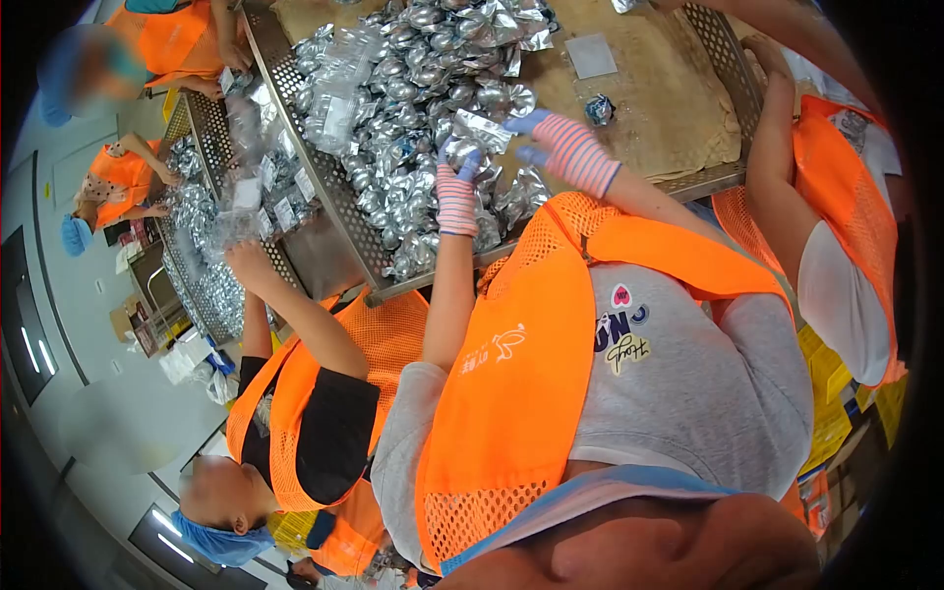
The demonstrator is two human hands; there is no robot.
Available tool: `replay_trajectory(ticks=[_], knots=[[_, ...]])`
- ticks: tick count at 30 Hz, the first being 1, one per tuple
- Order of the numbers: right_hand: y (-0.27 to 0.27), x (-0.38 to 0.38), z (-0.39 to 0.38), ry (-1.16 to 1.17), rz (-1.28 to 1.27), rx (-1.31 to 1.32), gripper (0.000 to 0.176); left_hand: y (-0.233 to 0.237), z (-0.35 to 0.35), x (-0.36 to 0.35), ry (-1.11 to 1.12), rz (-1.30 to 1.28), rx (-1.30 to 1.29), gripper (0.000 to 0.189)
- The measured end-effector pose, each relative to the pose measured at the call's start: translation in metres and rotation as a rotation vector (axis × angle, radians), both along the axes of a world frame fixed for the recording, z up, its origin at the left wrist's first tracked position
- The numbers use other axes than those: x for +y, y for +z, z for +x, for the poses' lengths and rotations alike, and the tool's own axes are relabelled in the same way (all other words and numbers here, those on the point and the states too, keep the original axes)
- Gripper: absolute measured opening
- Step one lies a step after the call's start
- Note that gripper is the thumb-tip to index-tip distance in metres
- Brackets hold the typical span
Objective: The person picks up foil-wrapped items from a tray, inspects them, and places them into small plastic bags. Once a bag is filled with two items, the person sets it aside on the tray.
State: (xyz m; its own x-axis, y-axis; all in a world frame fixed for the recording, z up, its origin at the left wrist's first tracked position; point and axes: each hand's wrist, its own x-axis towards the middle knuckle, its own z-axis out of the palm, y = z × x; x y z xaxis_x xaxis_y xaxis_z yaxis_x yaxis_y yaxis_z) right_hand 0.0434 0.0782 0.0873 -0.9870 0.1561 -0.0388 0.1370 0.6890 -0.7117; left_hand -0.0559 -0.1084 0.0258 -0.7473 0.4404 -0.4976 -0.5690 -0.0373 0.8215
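Observation:
My left hand (pixel 457 197), in a pink-striped glove with bluish fingertips, reaches into a heap of silver foil-wrapped pieces (pixel 413 108). Its thumb and fingers close around the lower part of a foil packet (pixel 482 130) with a pale printed strip. My right hand (pixel 573 152), gloved the same way, comes in from the right with thumb and fingers apart. Its longest fingertips are right at the packet's right end. More loose foil (pixel 523 195) lies between the hands, by the tray's near edge.
A perforated metal tray (pixel 329 192) holds the heap. Brown sheeting (pixel 669 108) covers its right side, bearing a white square (pixel 591 56) and a small dark-blue foil piece (pixel 600 109). Co-workers in orange vests stand close on both sides; one hand (pixel 251 265) handles clear bags (pixel 239 202).

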Motion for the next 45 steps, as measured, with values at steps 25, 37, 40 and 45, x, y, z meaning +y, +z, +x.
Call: replay_trajectory(ticks=[25, 37, 40, 45], knots=[[0.003, 0.036, 0.019, 0.066, -1.222, -0.158, 0.056, 0.116, 0.025, 0.046, -0.646, -0.873, 1.528, 0.068], [0.026, 0.037, 0.025, 0.159, -1.326, -0.092, 0.073, 0.105, 0.022, 0.031, -0.842, -0.551, 1.424, 0.019], [0.029, 0.047, 0.028, 0.267, -1.227, -0.177, 0.079, 0.109, 0.020, 0.025, -0.899, -0.407, 1.304, 0.019], [0.028, 0.051, 0.035, 0.271, -1.241, -0.150, 0.070, 0.111, 0.021, 0.024, -0.846, -0.129, 0.770, 0.017]])
